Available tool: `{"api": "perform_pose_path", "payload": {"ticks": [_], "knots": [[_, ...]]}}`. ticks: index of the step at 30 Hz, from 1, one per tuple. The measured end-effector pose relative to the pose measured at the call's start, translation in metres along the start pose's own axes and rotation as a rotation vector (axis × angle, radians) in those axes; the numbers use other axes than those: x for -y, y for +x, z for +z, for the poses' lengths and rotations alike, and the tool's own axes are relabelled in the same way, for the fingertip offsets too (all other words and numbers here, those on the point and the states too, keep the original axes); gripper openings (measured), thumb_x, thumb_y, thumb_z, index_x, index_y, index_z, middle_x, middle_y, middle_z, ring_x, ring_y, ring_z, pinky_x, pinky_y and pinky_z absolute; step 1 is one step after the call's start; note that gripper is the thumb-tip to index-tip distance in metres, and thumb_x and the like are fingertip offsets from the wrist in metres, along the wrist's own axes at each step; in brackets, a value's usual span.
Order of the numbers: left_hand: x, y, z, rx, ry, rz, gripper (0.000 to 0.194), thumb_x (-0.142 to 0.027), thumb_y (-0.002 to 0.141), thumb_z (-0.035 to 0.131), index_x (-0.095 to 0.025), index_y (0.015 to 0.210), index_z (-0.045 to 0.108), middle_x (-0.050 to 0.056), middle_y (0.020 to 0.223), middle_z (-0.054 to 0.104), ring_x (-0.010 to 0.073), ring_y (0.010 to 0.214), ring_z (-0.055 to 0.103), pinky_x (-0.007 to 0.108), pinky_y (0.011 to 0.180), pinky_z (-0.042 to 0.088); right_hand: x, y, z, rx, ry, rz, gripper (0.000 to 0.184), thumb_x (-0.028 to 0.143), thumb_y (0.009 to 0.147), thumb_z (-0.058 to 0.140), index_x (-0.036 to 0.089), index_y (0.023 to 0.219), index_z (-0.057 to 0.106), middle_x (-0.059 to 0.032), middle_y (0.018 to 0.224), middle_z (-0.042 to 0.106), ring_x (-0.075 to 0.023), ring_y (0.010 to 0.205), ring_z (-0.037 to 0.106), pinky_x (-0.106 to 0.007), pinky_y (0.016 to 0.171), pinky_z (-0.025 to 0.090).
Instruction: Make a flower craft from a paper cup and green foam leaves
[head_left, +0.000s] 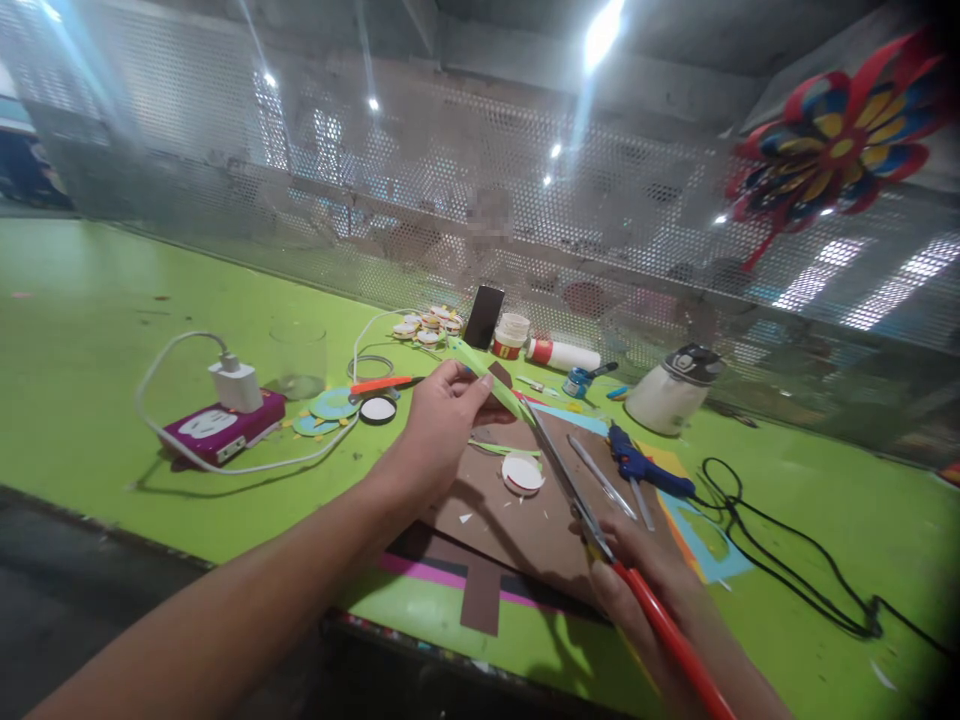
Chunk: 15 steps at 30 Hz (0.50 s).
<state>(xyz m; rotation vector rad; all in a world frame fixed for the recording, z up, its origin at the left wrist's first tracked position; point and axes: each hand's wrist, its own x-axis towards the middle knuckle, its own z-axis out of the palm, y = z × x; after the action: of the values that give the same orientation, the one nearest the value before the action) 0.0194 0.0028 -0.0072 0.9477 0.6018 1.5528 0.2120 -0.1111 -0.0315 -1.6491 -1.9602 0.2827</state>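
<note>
My left hand [439, 425] pinches a light-green paper strip [505, 394] between thumb and fingers, above a brown sheet [487, 510]. In my right hand [652, 575] are long scissors with red handles [559, 458]. Their blades point up and away, with the tips close to the strip's lower end; whether they touch it I cannot tell. Below my hands, a small round white lid-like piece [523, 474], thin green strips [499, 448] and white paper scraps lie on the brown sheet. Beside my right hand lies a silver pen-like tool [601, 480].
A blue glue gun [645, 468] with a looping black cord lies right, near a white spray bottle [673, 395]. Left stand a purple power strip [225, 428] with a white charger and a clear cup [298, 362]. A phone [484, 316] leans behind, beside a jar [511, 336].
</note>
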Motion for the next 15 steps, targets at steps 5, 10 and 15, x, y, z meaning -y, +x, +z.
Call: {"api": "perform_pose_path", "payload": {"ticks": [5, 10, 15], "knots": [[-0.0005, -0.0002, -0.0002, 0.001, 0.015, 0.004, 0.006, -0.014, 0.081, 0.062, -0.013, 0.082, 0.056, 0.004, 0.073, 0.07, 0.0161, 0.066, 0.07, 0.035, 0.072, 0.059, -0.0018, -0.0002, 0.0006, 0.006, 0.024, -0.013, 0.041, 0.056, 0.089, 0.043, 0.025, 0.105, 0.066, -0.005, 0.085, 0.075, -0.026, 0.093, 0.07, -0.035, 0.08, 0.053], [-0.0012, -0.0004, 0.0003, -0.006, 0.018, 0.0, 0.01, -0.014, 0.082, 0.062, -0.013, 0.077, 0.053, 0.003, 0.069, 0.069, 0.0164, 0.064, 0.069, 0.035, 0.071, 0.059, -0.0011, 0.001, -0.0012, 0.01, 0.017, -0.008, 0.04, 0.056, 0.088, 0.046, 0.026, 0.103, 0.067, -0.0049, 0.086, 0.075, -0.026, 0.091, 0.07, -0.034, 0.077, 0.054], [-0.0019, -0.0007, 0.001, -0.006, 0.01, -0.008, 0.007, -0.013, 0.082, 0.062, -0.013, 0.08, 0.055, 0.005, 0.074, 0.07, 0.0169, 0.066, 0.07, 0.037, 0.074, 0.059, -0.0009, 0.0023, -0.0033, -0.01, 0.031, -0.031, 0.036, 0.053, 0.087, 0.049, 0.026, 0.1, 0.069, -0.0033, 0.077, 0.074, -0.0247, 0.084, 0.071, -0.032, 0.074, 0.055]]}}
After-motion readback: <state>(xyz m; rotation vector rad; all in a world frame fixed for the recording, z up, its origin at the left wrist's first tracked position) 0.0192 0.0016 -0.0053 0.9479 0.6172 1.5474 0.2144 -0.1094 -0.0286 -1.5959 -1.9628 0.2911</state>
